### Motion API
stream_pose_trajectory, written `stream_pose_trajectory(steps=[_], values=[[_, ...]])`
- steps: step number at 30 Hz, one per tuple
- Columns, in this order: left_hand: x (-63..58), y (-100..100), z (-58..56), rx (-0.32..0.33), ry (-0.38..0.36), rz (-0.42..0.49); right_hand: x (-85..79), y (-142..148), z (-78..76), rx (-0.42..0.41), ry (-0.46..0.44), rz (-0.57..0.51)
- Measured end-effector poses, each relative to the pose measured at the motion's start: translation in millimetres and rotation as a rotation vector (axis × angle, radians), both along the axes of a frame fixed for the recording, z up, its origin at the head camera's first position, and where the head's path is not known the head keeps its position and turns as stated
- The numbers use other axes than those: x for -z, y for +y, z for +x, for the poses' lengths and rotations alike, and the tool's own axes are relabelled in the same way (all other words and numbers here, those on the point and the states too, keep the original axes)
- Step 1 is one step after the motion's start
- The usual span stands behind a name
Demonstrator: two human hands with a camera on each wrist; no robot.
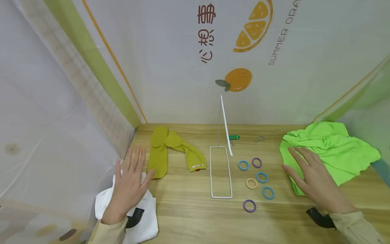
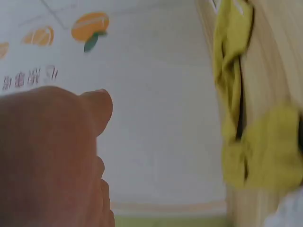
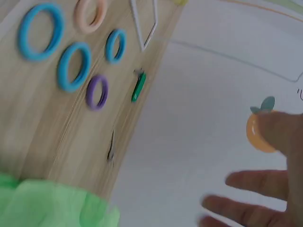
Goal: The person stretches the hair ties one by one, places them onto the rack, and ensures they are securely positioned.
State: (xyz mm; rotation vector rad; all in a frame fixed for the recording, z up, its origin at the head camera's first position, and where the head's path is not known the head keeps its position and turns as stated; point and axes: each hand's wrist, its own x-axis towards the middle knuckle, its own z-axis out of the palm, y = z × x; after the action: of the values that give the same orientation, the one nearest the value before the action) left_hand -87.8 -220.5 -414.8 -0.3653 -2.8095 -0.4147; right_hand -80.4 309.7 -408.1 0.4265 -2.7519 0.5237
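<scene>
In the head view my left hand [image 1: 129,184] is held with fingers straight above a white cloth [image 1: 143,220], holding nothing. Just to its right lies a twisted mustard-yellow cloth [image 1: 158,152], with a small white label at one end. My right hand [image 1: 317,179] has its fingers extended and nothing in them. It overlaps the near left part of a bright green cloth [image 1: 332,145]. Between the hands are a white wire stand [image 1: 211,173] with a tall slanting bar, and several loose rings: blue [image 1: 268,192], purple [image 1: 250,206] and peach [image 1: 251,183].
Behind the stand's bar lies a green-handled tool [image 1: 234,137]. A small silvery metal thing [image 1: 260,138] is near the back edge of the wooden table [image 1: 182,217]. A curtain [image 1: 170,67] printed with oranges hangs behind the table and along both sides.
</scene>
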Motion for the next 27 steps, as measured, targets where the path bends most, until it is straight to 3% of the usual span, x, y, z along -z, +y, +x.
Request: stream_pose_trajectory(steps=[3, 8, 12, 17, 27], values=[[16.7, 36.0, -0.7, 0.081, -0.030, -0.008, 2.5, -18.8, -24.1, -0.045, -0.038, -0.038], [58.2, 109.0, 4.9, 0.266, -0.162, 0.033, 20.2, -42.0, -73.3, -0.106, -0.269, -0.005], [84.7, 147.0, 11.1, 0.332, -0.278, 0.080, 37.0, -49.7, -96.4, -0.079, -0.419, 0.014], [100.2, 162.2, 15.9, 0.313, -0.314, 0.069, 51.9, -54.5, -105.5, -0.051, -0.508, 0.024], [107.9, 166.3, 13.3, 0.319, -0.214, 0.014, 62.6, -48.4, -106.2, 0.007, -0.451, -0.039]])
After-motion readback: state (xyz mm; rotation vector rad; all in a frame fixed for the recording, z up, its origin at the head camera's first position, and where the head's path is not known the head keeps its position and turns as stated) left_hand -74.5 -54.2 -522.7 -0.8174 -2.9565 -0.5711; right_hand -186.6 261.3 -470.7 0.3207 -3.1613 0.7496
